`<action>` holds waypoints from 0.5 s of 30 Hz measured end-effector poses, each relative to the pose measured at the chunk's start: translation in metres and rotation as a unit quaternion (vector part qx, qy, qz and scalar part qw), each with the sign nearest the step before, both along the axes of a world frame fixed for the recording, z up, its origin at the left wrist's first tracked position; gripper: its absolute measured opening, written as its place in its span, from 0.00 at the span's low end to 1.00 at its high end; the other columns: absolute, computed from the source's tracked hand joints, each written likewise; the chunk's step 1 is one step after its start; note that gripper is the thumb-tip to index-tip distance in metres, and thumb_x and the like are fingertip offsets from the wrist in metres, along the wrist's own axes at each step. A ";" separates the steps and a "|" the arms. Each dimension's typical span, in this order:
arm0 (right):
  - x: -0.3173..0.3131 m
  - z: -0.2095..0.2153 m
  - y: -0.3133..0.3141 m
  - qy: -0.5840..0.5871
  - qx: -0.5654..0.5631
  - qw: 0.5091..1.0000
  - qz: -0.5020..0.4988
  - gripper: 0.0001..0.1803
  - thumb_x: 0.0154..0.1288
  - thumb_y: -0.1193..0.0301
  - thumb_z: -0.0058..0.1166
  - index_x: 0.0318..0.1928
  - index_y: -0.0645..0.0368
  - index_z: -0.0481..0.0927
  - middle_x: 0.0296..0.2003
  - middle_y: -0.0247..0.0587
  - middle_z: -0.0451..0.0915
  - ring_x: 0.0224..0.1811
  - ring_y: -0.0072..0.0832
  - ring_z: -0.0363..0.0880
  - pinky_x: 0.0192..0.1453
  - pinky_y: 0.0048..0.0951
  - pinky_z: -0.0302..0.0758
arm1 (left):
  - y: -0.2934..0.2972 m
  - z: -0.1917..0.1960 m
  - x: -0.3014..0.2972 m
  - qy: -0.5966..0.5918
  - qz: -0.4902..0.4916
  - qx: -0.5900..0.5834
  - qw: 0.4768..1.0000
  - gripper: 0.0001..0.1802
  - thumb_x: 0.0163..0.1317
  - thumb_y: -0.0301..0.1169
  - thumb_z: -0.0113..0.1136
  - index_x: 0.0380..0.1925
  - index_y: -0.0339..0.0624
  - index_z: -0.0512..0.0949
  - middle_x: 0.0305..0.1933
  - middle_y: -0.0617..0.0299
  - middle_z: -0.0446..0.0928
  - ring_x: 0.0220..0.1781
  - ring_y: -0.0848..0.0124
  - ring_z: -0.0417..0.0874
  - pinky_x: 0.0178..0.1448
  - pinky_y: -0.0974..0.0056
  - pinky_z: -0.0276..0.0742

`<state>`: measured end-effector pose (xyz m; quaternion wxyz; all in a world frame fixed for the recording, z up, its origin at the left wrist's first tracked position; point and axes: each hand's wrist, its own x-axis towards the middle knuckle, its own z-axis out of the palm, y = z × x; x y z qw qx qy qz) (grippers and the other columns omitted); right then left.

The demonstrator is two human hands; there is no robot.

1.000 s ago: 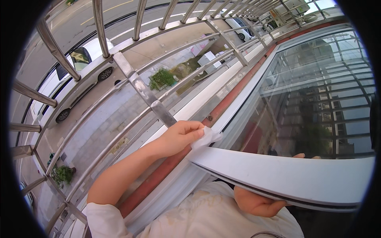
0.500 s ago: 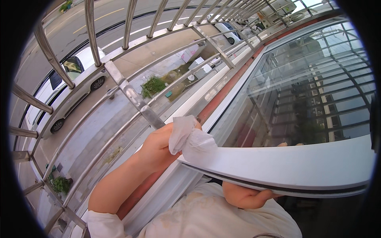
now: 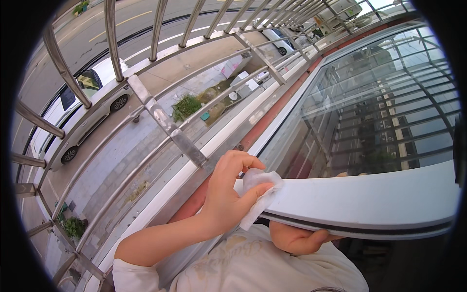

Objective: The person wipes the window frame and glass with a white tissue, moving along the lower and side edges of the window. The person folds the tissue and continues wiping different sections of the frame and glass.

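Head view, all places given relative to the sash (image 3: 369, 202), the white window frame bar curving across the lower right.

1. Left hand (image 3: 228, 192): at the sash's left end. Thumb and fingers are curled and pinch a wipe against that end. The forearm runs down-left from it to a white sleeve (image 3: 134, 275) at the lower edge.

2. Wipe (image 3: 258, 192): white, crumpled, touching the sash's left end. Part of it is bunched on top of the bar under the fingertips, and a flap hangs down below the thumb.

3. Right hand (image 3: 296, 238): directly under the sash, near its left end, touching its underside. Only the heel and thumb side show. Two fingertips (image 3: 343, 174) peek over the sash's upper edge, so the hand grips the bar. Whether the hidden fingers are spread or pressed together cannot be told.

4. Glass (image 3: 379, 112): the pane just above the sash, mirroring buildings and bars.

5. Grille (image 3: 165, 124): steel bars left of and above the sash, on the outer side. One flat post slants down to a point just beside the left hand.

6. Ledge (image 3: 146, 219): a pale sill with a red strip, running from below-left of the sash up along the glass's left edge.

7. Car (image 3: 85, 114): white, far left of the sash, seen through the grille on the street below.

8. Shrub (image 3: 186, 105): green, above-left of the sash, beyond the grille.

9. Shirt (image 3: 262, 267): pale, below the sash at the lower edge.
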<state>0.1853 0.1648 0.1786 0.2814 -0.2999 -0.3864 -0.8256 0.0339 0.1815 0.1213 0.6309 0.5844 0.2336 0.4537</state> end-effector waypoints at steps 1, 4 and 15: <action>0.000 -0.002 -0.002 0.004 -0.017 1.000 0.001 0.20 0.79 0.67 0.41 0.62 0.65 0.60 0.52 0.79 0.73 0.35 0.64 0.85 0.33 0.53 0.89 | -0.005 0.002 -0.005 -0.002 -0.006 0.018 1.000 0.20 0.59 0.27 0.69 0.51 0.42 0.77 0.49 0.55 0.76 0.51 0.59 0.77 0.56 0.57 0.72; 0.001 -0.007 -0.018 0.031 -0.095 0.995 0.025 0.24 0.79 0.64 0.39 0.66 0.66 0.57 0.57 0.79 0.70 0.46 0.65 0.81 0.44 0.54 0.87 | -0.024 0.008 -0.014 -0.017 -0.004 0.079 0.997 0.22 0.67 0.32 0.61 0.60 0.38 0.76 0.57 0.48 0.79 0.53 0.53 0.82 0.58 0.55 0.75; -0.013 -0.006 -0.028 0.152 -0.255 0.924 0.242 0.32 0.76 0.61 0.37 0.72 0.66 0.52 0.66 0.79 0.61 0.64 0.67 0.70 0.63 0.57 0.78 | 0.010 0.087 0.024 -0.153 -0.190 0.202 0.948 0.32 0.78 0.43 0.38 0.76 0.38 0.56 0.78 0.43 0.57 0.79 0.49 0.59 0.79 0.44 0.48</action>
